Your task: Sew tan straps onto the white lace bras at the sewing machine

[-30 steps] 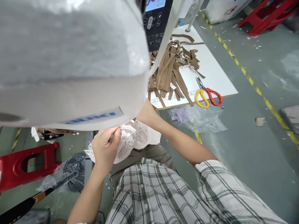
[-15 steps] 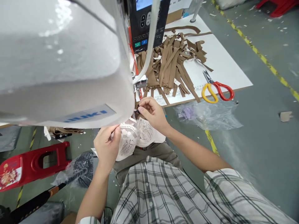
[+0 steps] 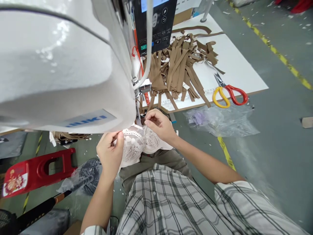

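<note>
A white lace bra (image 3: 133, 148) hangs below the head of a white sewing machine (image 3: 80, 81), over my lap. My left hand (image 3: 111, 150) pinches the bra's left edge between thumb and fingertips. Beside the needle area, my right hand (image 3: 160, 125) is closed, thumb against curled fingers, above the right cup; whatever is between those fingertips is too small to make out. The metal presser parts (image 3: 141, 89) show just above the bra, between the two hands.
Brown fabric strips (image 3: 178, 68) lie heaped on the white table (image 3: 239, 68), with red-and-yellow scissors (image 3: 230, 94) at its front edge. A control panel (image 3: 155, 29) stands behind the machine. A red stool (image 3: 41, 169) and plastic bags (image 3: 220, 120) are on the floor.
My right hand has dropped slightly from the needle area, and more of the presser parts shows. My left hand still pinches the bra. The view has shifted a little.
</note>
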`<action>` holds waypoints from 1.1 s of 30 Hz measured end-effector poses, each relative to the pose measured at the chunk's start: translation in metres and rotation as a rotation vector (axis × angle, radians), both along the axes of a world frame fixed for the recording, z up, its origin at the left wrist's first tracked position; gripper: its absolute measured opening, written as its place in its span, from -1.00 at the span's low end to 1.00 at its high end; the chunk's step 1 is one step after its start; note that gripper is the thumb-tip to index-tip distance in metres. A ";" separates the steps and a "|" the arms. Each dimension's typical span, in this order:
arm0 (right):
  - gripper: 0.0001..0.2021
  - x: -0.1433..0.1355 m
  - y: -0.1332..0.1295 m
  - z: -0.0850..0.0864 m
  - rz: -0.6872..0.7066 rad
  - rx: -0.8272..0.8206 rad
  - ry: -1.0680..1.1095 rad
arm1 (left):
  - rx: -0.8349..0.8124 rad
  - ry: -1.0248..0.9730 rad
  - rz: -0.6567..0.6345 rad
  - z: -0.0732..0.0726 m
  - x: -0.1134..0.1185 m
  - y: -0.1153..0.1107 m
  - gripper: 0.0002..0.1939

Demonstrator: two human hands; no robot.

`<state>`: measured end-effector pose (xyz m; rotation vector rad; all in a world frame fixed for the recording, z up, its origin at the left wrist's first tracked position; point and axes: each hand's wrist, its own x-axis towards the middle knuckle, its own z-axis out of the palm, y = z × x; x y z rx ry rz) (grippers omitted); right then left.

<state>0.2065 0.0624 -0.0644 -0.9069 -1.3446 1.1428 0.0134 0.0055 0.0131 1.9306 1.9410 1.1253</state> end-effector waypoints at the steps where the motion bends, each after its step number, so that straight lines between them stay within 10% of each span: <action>1: -0.88 0.000 -0.001 0.000 0.007 0.000 0.002 | 0.002 -0.005 0.003 0.000 0.000 0.000 -0.86; 15: -0.66 -0.010 -0.020 0.008 0.198 -0.256 0.163 | -0.033 -0.018 0.015 0.001 -0.004 -0.002 -0.84; 23: -0.66 -0.001 -0.051 0.015 0.486 -0.654 0.414 | -0.354 0.165 -0.462 0.007 -0.004 -0.030 -0.73; 27: -0.93 -0.001 -0.073 0.018 0.318 -0.271 0.294 | -0.126 0.404 -0.308 -0.014 -0.009 -0.033 -0.55; 30: -0.76 -0.001 -0.091 0.010 0.254 0.204 0.044 | 0.132 0.382 -0.218 -0.030 -0.014 -0.034 -0.55; 33: -0.82 -0.001 -0.102 -0.002 0.294 0.163 -0.045 | 0.262 0.276 -0.221 -0.039 -0.014 -0.037 -0.62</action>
